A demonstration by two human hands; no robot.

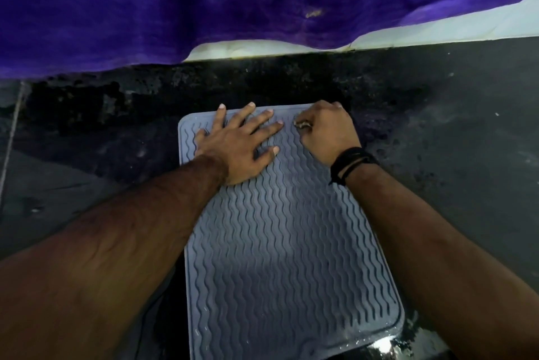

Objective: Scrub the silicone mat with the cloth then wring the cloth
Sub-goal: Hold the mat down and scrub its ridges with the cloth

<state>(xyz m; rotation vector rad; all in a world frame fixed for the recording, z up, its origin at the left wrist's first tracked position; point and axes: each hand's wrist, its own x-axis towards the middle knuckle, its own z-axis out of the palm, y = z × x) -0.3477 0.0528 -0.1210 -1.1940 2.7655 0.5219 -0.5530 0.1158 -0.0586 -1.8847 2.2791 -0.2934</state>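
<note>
On the dark wet desk point(437, 132) lies the grey wavy-ribbed silicone mat point(285, 243). Left hand point(236, 146) is spread wide and flat on its far-left corner, pinning it. Right hand point(326, 132) is curled at the far-right corner over something small and pale; cloth not identifiable. Step judged: scrubbing. Next stroke needs steady downward pressure.

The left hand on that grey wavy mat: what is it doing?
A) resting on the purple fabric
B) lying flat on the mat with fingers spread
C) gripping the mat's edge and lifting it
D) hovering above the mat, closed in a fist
B: the left hand lies palm down with fingers splayed on the far end of the silicone mat, beside the curled right hand.
</note>
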